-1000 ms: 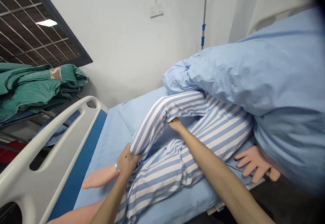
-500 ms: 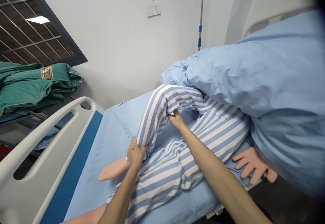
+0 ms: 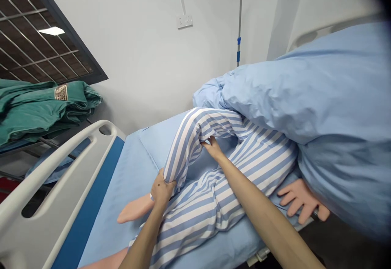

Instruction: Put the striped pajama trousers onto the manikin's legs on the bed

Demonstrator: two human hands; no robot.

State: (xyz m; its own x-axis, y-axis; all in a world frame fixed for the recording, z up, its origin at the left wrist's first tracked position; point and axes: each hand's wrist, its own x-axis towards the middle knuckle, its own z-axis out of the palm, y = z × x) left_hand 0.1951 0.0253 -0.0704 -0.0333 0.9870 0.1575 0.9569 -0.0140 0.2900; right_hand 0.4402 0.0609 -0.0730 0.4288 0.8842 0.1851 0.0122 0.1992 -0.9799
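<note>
A patient manikin in blue-and-white striped trousers [image 3: 259,159] lies on the bed, one leg bent up at the knee [image 3: 198,118]. My left hand [image 3: 161,187] is closed around the lower part of the bent leg, just above the bare foot [image 3: 134,208]. Under the bent knee, my right hand [image 3: 213,149] grips the trouser leg from behind; some of its fingers are hidden by the cloth. The other leg [image 3: 189,220] lies extended along the near side. A manikin hand [image 3: 304,200] rests palm down at the bed's near edge.
A blue quilt [image 3: 330,90] is bunched over the manikin's upper body. The pale footboard [image 3: 58,171] rises at the left. Beyond it is a folded green cloth [image 3: 39,106]. An IV pole [image 3: 240,20] and a wall socket [image 3: 185,21] are at the back.
The view has tilted up slightly, so the scene sits a little lower and more of the IV pole shows. Both hands keep their hold on the bent leg, which looks nearly unchanged.
</note>
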